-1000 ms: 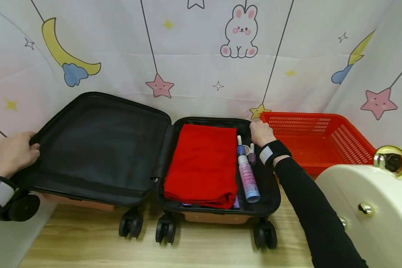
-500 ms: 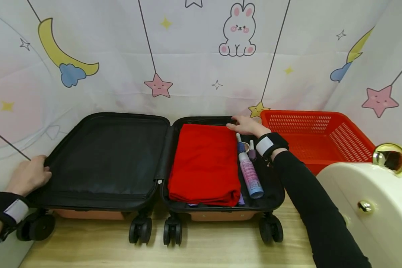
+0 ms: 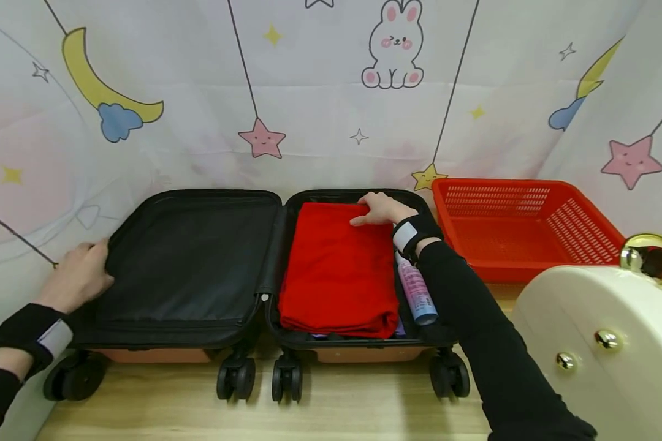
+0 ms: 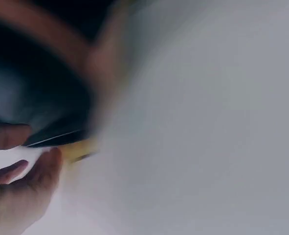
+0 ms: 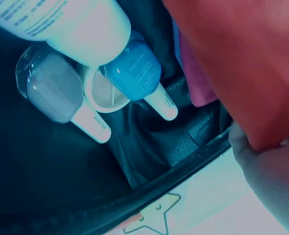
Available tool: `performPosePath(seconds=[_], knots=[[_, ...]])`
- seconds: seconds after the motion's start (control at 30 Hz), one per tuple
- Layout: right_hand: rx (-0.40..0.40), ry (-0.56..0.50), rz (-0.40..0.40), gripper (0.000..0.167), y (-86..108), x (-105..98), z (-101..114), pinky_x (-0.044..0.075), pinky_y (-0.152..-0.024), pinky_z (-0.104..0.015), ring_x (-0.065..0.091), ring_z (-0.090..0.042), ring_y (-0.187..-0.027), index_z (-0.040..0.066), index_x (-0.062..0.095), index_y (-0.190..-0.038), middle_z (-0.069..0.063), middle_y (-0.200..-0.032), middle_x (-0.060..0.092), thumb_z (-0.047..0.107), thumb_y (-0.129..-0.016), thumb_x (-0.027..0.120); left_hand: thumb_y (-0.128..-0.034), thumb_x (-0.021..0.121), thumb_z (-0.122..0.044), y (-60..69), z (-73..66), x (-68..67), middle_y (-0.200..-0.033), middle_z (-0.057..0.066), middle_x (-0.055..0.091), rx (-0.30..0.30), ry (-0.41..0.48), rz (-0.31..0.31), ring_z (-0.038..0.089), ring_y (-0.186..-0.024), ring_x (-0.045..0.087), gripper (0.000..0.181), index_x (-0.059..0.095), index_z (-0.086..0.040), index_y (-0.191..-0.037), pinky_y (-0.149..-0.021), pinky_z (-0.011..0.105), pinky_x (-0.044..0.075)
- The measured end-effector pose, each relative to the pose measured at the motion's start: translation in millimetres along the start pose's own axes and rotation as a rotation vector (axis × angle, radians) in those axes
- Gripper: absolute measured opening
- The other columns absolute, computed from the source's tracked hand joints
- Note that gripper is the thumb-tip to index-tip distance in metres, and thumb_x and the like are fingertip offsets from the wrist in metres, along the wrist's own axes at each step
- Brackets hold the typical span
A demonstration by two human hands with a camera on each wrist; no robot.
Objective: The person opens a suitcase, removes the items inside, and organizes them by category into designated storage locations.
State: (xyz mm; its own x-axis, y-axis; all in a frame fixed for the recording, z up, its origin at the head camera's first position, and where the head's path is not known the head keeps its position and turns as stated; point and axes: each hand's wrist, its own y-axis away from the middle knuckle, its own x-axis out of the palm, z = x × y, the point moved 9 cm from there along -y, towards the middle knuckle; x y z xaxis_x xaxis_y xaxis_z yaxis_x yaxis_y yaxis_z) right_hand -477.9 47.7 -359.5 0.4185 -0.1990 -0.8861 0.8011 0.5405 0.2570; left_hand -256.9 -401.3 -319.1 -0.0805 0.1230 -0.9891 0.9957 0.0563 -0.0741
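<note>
A suitcase [image 3: 187, 257] lies spread flat, its left half showing bare black lining. By that half's left rim is my left hand [image 3: 79, 278], fingers loosely bent; the left wrist view is blurred there. In the right half lies a folded red cloth [image 3: 339, 275]. My right hand [image 3: 383, 210] pinches the cloth's far right corner, thumb and fingers on either side of it. Right of the cloth lies a pink-and-blue bottle [image 3: 416, 291], partly under my forearm. The right wrist view shows a blue nail polish bottle [image 5: 134, 68], a dark nail polish bottle [image 5: 54, 88] and a round white-rimmed item [image 5: 105, 90].
A red plastic basket [image 3: 502, 239] stands right of the suitcase, against the patterned backdrop [image 3: 320, 92]. A cream rounded piece with gold knobs [image 3: 579, 331] fills the right front. Suitcase wheels [image 3: 287, 378] stick out over the wooden surface [image 3: 353, 404].
The suitcase's left half has come down flatter. My left hand has moved right along with its rim. My right hand has left the right half's far right corner and moved left onto the red cloth.
</note>
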Motion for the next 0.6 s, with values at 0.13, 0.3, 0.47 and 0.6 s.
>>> performPosePath(seconds=[0.13,0.3,0.47,0.6], knots=[[-0.044,0.05,-0.079,0.044,-1.8,-2.7,10.9,0.051,-0.094,-0.043,0.061,-0.031,-0.1,0.0,0.065,-0.129,-0.02,-0.122,0.068,0.032,-0.1,0.061,-0.0907,0.047,-0.002,-37.2,-74.2,-13.8,-0.138,0.044,0.043,0.067,0.064,0.029,0.061,-0.122,0.046,0.053,0.042,0.015,-0.141,-0.096,0.071,0.041],[-0.163,0.12,-0.213,0.036,10.6,-21.5,33.6,0.05,-0.083,-0.04,0.062,-0.03,-0.094,0.003,0.073,-0.119,-0.016,-0.112,0.072,0.031,-0.102,0.058,-0.1012,0.051,-0.017,-74.8,-178.0,-6.4,-0.146,0.036,0.044,0.202,0.187,0.18,0.052,-0.134,0.044,0.051,0.043,0.008,-0.145,-0.107,0.066,0.038],[-0.258,0.062,-0.304,0.03,31.7,-46.5,50.6,0.041,-0.07,-0.031,0.056,-0.025,-0.079,0.004,0.076,-0.104,-0.01,-0.088,0.067,0.029,-0.101,0.06,-0.1026,0.054,-0.034,-88.0,-250.5,26.5,-0.142,0.034,0.05,0.269,0.32,0.378,0.046,-0.128,0.052,0.07,0.029,0.011,-0.15,-0.11,0.058,0.043],[-0.343,-0.094,-0.332,0.024,51.9,-68.9,61.0,0.038,-0.065,-0.028,0.05,-0.022,-0.071,0.004,0.075,-0.096,-0.005,-0.073,0.054,0.022,-0.101,0.06,-0.0998,0.059,-0.037,-95.7,-277.3,46.7,-0.13,0.025,0.055,0.243,0.489,0.466,0.036,-0.115,0.054,0.067,0.032,0.005,-0.144,-0.101,0.046,0.047]])
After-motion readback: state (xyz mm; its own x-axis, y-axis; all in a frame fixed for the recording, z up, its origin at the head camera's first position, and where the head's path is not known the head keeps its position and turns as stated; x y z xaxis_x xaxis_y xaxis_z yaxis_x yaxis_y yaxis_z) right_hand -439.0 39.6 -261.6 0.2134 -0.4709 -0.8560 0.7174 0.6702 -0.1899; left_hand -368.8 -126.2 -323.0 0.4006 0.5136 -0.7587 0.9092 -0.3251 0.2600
